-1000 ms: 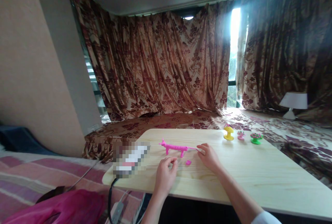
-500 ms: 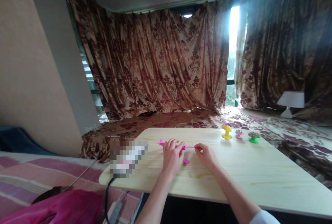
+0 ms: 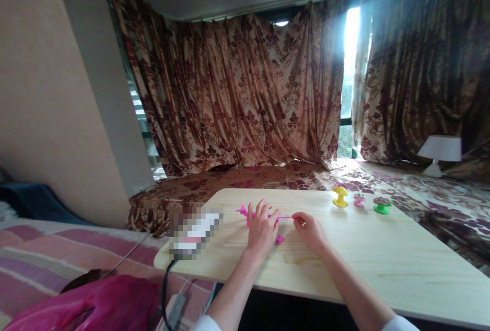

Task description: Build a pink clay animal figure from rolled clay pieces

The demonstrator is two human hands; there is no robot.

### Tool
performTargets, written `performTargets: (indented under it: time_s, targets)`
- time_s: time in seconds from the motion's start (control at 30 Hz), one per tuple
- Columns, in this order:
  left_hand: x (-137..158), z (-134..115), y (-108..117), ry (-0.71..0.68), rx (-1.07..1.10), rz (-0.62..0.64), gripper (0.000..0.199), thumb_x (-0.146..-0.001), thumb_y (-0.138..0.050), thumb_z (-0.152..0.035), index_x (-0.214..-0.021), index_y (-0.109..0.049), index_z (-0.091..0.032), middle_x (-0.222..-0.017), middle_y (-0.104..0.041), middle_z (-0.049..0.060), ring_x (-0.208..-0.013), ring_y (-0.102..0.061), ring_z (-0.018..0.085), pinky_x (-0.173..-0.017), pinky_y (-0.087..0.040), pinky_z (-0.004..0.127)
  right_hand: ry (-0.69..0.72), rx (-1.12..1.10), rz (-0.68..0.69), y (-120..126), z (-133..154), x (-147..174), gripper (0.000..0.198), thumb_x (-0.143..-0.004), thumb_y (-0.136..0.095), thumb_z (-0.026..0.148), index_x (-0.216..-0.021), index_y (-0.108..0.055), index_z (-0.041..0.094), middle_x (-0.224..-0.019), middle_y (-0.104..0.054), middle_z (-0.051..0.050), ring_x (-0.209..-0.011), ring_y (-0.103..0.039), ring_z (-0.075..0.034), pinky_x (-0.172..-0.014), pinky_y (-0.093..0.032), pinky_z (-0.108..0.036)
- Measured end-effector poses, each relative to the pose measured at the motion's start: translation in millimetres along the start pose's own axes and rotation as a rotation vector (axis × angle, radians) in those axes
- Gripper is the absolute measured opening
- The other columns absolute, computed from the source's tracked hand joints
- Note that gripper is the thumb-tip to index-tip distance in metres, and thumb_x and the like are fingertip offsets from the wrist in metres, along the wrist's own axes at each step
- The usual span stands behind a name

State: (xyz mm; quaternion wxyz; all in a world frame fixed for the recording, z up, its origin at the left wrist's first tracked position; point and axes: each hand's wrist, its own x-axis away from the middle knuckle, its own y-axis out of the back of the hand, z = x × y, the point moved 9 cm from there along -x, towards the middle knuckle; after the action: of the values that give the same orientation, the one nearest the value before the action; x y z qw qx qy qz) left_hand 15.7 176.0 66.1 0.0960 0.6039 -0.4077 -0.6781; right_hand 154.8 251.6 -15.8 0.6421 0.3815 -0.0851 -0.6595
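Left hand (image 3: 262, 228) now over the pink toy (image 3: 242, 209)
A second ago it was beside the toy, on the near side; now its fingers (image 3: 262, 209) spread across, hiding most of the middle; the thin tail (image 3: 285, 217), sloping down then, runs nearly level; a pale left sleeve (image 3: 206, 324) has entered view.

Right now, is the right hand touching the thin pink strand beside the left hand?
Touching. The head view shows the thin pink strand running from beside the left hand to the right hand, where its end meets the fingertips.
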Motion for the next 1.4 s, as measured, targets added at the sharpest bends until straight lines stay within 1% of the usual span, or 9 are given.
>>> performTargets:
  time_s: [0.2,0.43,0.67,1.0,1.13,1.4]
  targets:
    - [0,4,-4,-0.001,-0.017,-0.001,0.029,-0.077,-0.060,-0.013,-0.102,-0.065,-0.027,-0.104,-0.059,0.005,-0.120,-0.041,0.028,-0.106,-0.015,0.060,0.014,-0.002,-0.008,-3,-4,-2,0.025,-0.090,-0.052,0.031,-0.110,-0.056,0.018,-0.111,-0.059,-0.006,-0.091,-0.060,-0.017,-0.078,-0.051,-0.038]
    - [0,4,-3,-0.006,-0.038,-0.008,0.023,-0.080,-0.058,-0.016,-0.098,-0.066,-0.027,-0.098,-0.061,0.004,-0.117,-0.043,0.028,-0.106,-0.015,0.060,0.040,-0.009,-0.009,-3,-3,-2,0.024,-0.090,-0.052,0.031,-0.109,-0.057,0.017,-0.109,-0.060,-0.006,-0.089,-0.060,-0.017,-0.076,-0.051,-0.036]
    - [1,6,-4,0.000,-0.033,-0.010,0.021,-0.083,-0.054,-0.016,-0.096,-0.067,-0.027,-0.095,-0.061,0.004,-0.116,-0.044,0.027,-0.105,-0.015,0.061,0.039,0.034,-0.008,-6,-9,-3,0.024,-0.089,-0.053,0.031,-0.108,-0.057,0.017,-0.109,-0.060,-0.006,-0.088,-0.060,-0.017,-0.076,-0.051,-0.036]
    - [4,10,-5,0.021,-0.024,-0.007,0.025,-0.081,-0.056,-0.014,-0.101,-0.064,-0.026,-0.092,-0.060,0.003,-0.115,-0.044,0.026,-0.106,-0.018,0.057,0.087,0.094,-0.030,-2,-5,2,0.024,-0.089,-0.053,0.031,-0.108,-0.057,0.017,-0.107,-0.060,-0.006,-0.088,-0.060,-0.017,-0.076,-0.051,-0.037]
    - [5,10,-4,0.026,-0.018,-0.008,0.031,-0.078,-0.058,-0.012,-0.105,-0.061,-0.025,-0.095,-0.059,0.003,-0.114,-0.043,0.026,-0.106,-0.018,0.056,0.092,0.120,-0.041,0,-5,3,0.023,-0.089,-0.053,0.031,-0.106,-0.058,0.016,-0.106,-0.061,-0.005,-0.087,-0.061,-0.016,-0.076,-0.051,-0.036]
    - [7,13,-6,0.027,-0.005,-0.007,0.034,-0.078,-0.058,-0.011,-0.109,-0.061,-0.026,-0.101,-0.057,0.005,-0.115,-0.042,0.027,-0.106,-0.018,0.057,0.105,0.138,-0.039,3,-1,5,0.021,-0.089,-0.053,0.031,-0.103,-0.059,0.017,-0.105,-0.061,-0.005,-0.089,-0.060,-0.017,-0.079,-0.050,-0.037]
